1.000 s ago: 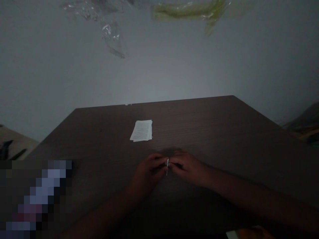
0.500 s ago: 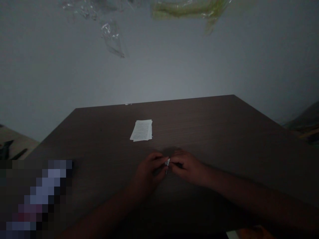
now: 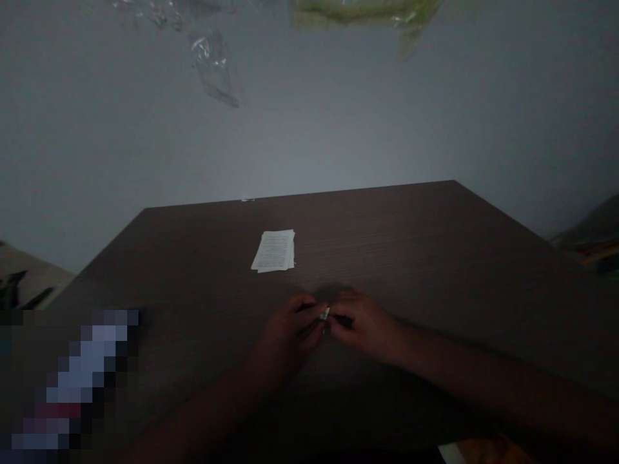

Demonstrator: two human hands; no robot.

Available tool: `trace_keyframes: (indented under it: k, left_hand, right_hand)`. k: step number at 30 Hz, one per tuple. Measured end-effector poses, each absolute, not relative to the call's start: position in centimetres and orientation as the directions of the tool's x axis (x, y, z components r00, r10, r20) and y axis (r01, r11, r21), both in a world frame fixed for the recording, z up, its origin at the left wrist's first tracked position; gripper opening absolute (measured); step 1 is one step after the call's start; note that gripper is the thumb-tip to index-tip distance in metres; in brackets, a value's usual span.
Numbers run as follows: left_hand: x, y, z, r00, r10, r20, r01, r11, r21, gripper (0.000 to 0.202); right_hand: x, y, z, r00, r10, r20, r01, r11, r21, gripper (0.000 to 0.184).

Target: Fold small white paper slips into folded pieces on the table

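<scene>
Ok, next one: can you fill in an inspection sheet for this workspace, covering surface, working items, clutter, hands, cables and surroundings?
Surface: brown table with faint wood grain, dimly lit.
Working items: small white piece between the hands, too small to identify; stack of printed sheets lying beyond them, edges uneven.
Clutter: white scrap at the table's far edge; the lower-left area is pixelated, contents unreadable.
Hands: left hand and right hand meet at the fingertips around the white piece.
Cables: nothing seen.
Surroundings: pale wall behind, with clear plastic and yellow plastic against it.
</scene>
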State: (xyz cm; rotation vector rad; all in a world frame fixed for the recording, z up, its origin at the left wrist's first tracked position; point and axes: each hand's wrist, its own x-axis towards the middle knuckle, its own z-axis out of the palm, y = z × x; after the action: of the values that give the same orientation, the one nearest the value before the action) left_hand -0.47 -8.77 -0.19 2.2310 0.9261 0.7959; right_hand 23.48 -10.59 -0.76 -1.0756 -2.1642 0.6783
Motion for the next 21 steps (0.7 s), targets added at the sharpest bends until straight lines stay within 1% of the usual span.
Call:
trace_keyframes:
  k: [4,7,14,17,21]
  left_hand:
    - [-0.45,-8.73,-0.15,0.596,0.733,0.328,0.39,-0.621,0.68,0.032]
    - [-0.37,-8.76,-0.18,0.582,0.719,0.38,0.376,-0.652,0.658,0.033]
    - [0.0,-9.0,-0.16,0.532,0.739,0.413,0.377,-0.643,0.666,0.039]
    - [0.19,-8.98,0.18,0.513,0.755,0.408,0.356,-0.62,0.699,0.039]
    - [0.45,-8.83,0.54,0.482,0.81,0.335,0.298,-0.511,0.806,0.025]
  right_hand:
    - [23.38,-10.65,-0.38,-0.444,0.853,0.276,0.503,0.492,-0.71,0.019]
    - [23.3,-10.6,-0.49,-0.416,0.869,0.269,0.501,0.466,-0.729,0.021]
    - [23.19,-10.52,-0.83,-0.384,0.882,0.271,0.482,0.442,-0.756,0.02]
    - [23.06,-10.63,-0.72,-0.361,0.889,0.281,0.504,0.44,-0.744,0.014]
    - [22.74,-10.9,-0.53,-0.327,0.903,0.278,0.553,0.422,-0.718,0.012]
